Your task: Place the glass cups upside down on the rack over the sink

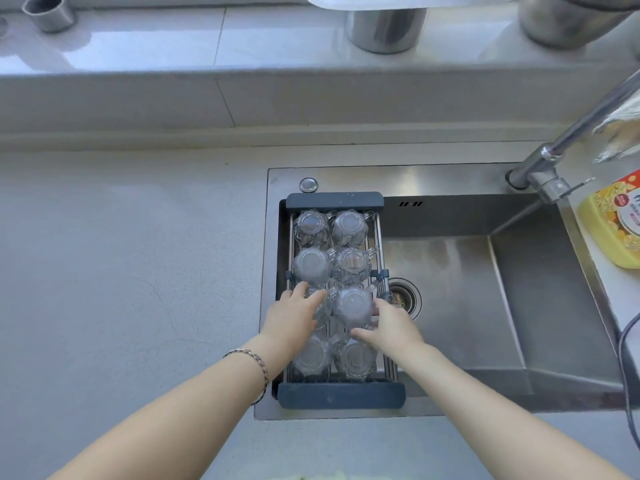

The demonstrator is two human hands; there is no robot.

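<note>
A dark-framed wire rack spans the left end of the steel sink. Several clear glass cups stand bottom-up on it in two columns, such as the far-left cup and the near-right cup. My left hand lies over a cup in the third row, left column, fingers curled on it. My right hand grips the upside-down cup beside it from the right and near side.
A tap arches over the sink's far right corner. A yellow detergent bottle stands at the right edge. The drain lies just right of the rack. Grey counter stretches left. Metal containers stand on the back ledge.
</note>
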